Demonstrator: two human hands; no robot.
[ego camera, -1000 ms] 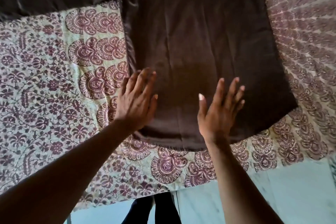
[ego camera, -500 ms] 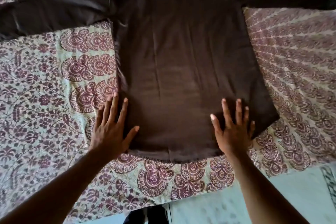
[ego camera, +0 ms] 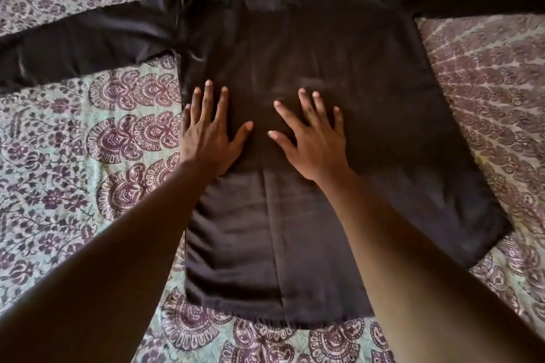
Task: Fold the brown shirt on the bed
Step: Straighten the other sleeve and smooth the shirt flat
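Brown shirt (ego camera: 324, 200) spread flat on the patterned bedspread (ego camera: 88, 156), sleeves extended to either side.
Both hands lay palm-down on the middle of the garment with fingers straight and splayed, gripping nothing: the left hand (ego camera: 208, 135) rested at the shirt's left edge, the right hand (ego camera: 312, 138) just beside it, thumbs nearly meeting.

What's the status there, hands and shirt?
Left hand and right hand flat on brown shirt. Shirt spread unfolded, sleeves out, on patterned bedspread. Nothing in the way.
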